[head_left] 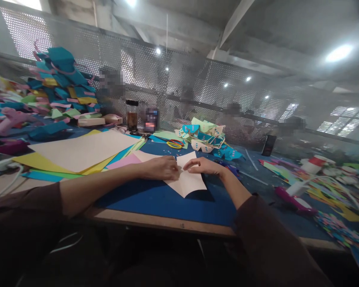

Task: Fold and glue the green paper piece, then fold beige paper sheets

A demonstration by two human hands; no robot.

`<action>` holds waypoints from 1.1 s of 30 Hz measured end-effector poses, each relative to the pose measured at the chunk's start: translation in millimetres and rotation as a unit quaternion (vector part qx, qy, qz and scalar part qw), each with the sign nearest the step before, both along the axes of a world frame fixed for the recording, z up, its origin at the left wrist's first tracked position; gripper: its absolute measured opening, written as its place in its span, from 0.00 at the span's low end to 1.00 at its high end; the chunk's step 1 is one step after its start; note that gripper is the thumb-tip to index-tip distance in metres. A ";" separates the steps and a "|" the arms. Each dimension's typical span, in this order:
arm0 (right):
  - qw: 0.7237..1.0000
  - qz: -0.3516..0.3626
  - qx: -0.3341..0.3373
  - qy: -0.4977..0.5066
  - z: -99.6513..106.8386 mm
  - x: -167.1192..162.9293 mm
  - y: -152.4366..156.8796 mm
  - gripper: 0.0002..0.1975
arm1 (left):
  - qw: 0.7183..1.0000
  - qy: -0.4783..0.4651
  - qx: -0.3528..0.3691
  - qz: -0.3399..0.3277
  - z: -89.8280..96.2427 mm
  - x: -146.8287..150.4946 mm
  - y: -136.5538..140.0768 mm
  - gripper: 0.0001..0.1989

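A creased pale cream sheet of paper [186,185] lies partly raised over the blue table top, its folds meeting near the middle. My left hand [165,168] is closed at its left side, fingers curled onto the paper; the fingertips are partly hidden. From the right, my right hand [204,166] reaches in with bent fingers, thumb and index tips pinching the paper near the central crease. The two hands' fingertips are close together. Under and behind my left hand shows a pink sheet [124,161].
Large cream and yellow sheets [86,149] are stacked at left. Behind stand scissors [175,144], dotted paper shapes [208,137], a lidded jar [132,115] and a phone [151,119]. A purple glue gun [296,201] and paper scraps lie right; a blue paper pile [62,79] rises back left.
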State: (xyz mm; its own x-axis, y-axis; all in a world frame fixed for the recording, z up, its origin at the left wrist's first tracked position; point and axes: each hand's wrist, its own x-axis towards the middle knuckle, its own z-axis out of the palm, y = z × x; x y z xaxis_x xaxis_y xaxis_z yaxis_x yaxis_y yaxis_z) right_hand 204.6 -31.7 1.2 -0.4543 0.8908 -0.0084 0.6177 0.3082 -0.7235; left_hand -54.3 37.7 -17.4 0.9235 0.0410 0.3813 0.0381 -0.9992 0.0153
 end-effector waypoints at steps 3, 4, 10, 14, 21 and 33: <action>1.000 0.016 0.006 -0.009 1.2 0.5 -0.3 0.15 | 0.999 0.023 -0.032 -0.014 1.1 0.4 -1.4 0.08; 1.000 0.019 0.006 -0.012 1.4 0.9 -0.1 0.15 | 0.999 0.025 -0.042 -0.012 1.4 0.4 -1.8 0.08; 0.999 0.029 -0.005 -0.020 1.2 4.0 0.8 0.14 | 0.998 0.034 -0.044 -0.009 4.2 0.7 -3.8 0.06; 1.000 0.025 -0.003 -0.011 0.0 4.4 1.3 0.14 | 0.997 0.036 -0.062 0.002 5.3 0.2 -5.2 0.07; 0.999 -0.012 -0.035 0.007 3.7 2.9 -1.5 0.18 | 0.995 -0.011 -0.094 -0.009 -2.0 0.9 -0.8 0.07; 0.998 0.047 -0.026 -0.032 12.5 2.8 -8.4 0.15 | 0.983 0.001 -0.181 0.029 4.9 -1.8 -11.3 0.11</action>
